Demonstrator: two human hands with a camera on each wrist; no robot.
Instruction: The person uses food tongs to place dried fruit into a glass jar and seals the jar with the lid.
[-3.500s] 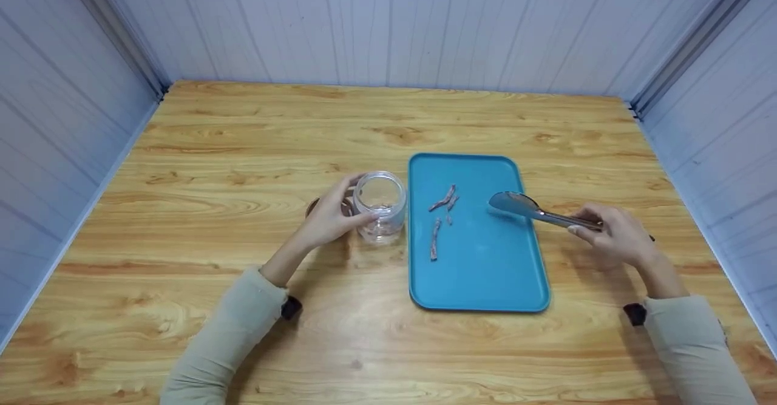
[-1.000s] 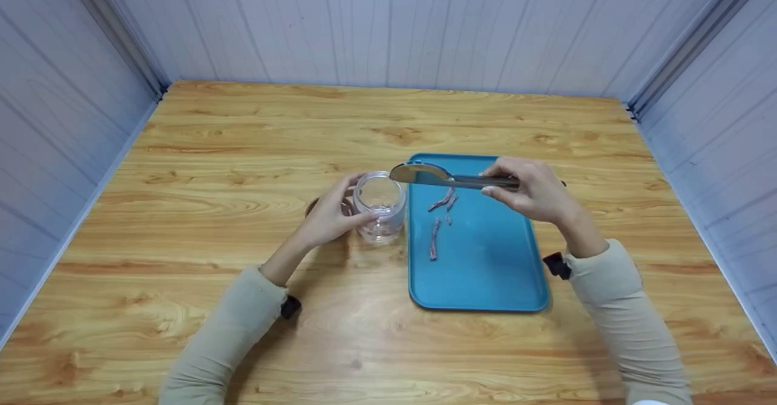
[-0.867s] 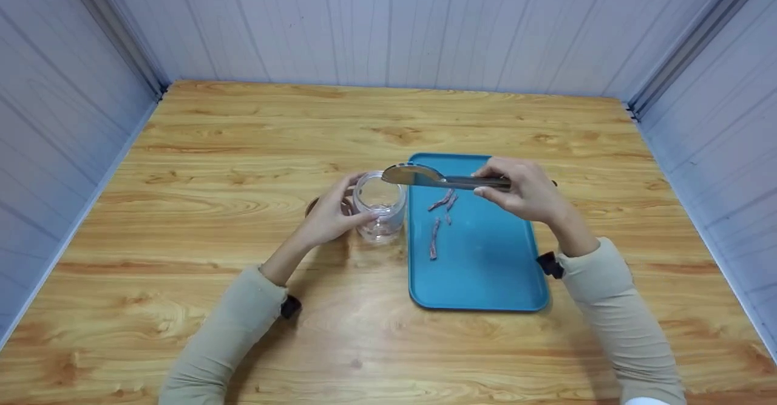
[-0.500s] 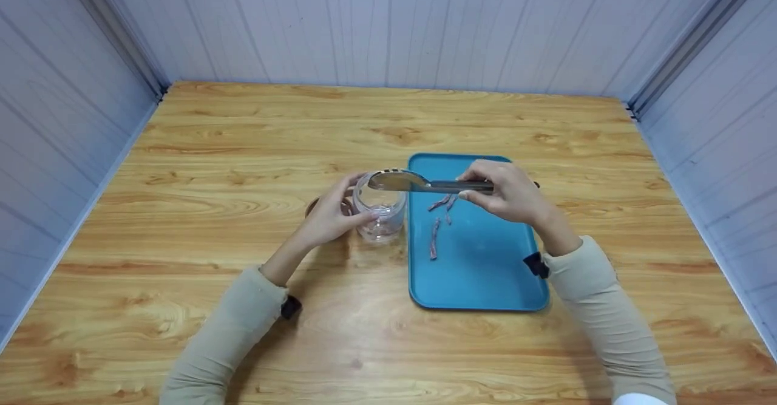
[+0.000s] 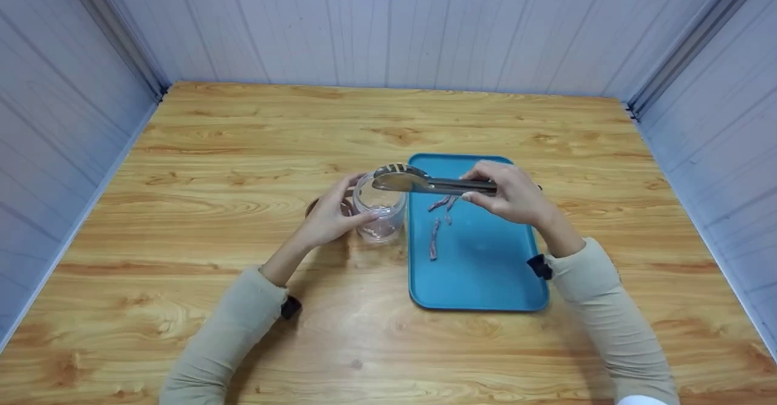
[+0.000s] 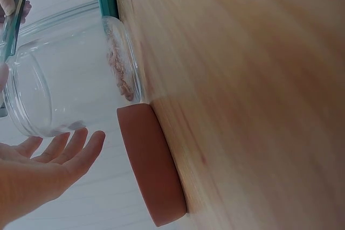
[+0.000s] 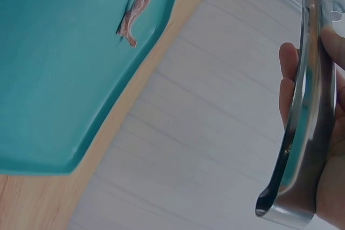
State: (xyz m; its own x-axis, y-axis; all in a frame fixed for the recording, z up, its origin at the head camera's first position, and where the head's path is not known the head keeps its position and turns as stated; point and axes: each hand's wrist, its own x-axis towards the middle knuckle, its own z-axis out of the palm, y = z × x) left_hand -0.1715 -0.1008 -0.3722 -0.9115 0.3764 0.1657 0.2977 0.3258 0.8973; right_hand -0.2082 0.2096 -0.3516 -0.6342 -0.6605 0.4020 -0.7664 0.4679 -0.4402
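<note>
My left hand (image 5: 331, 218) grips a clear jar (image 5: 381, 230), which stands upright and uncovered just left of the blue tray. Its thumb lies across the front, the fingers behind. Brownish dried strips (image 6: 119, 67) lie on the jar's bottom in the left wrist view. Metal tongs (image 5: 399, 181) are in my right hand (image 5: 513, 192), held roughly level over the tray. Their broad ends, slightly parted, hover over the jar's mouth; I see nothing between them. Several dried reddish strips (image 5: 434, 240) rest on the tray's left part, some of them partly covered by the tongs.
The blue tray (image 5: 485, 280) lies on a wood-patterned table (image 5: 364, 344). Tucked behind my left hand, a reddish-brown round lid-like disc (image 6: 151, 165) sits beside the jar. Pale panel walls (image 5: 388, 25) stand at the back and both sides.
My right hand has brought the tongs left from the tray's right edge to over the jar's mouth. Over the last half second their ends have spread slightly. The left hand and jar have stayed put.
</note>
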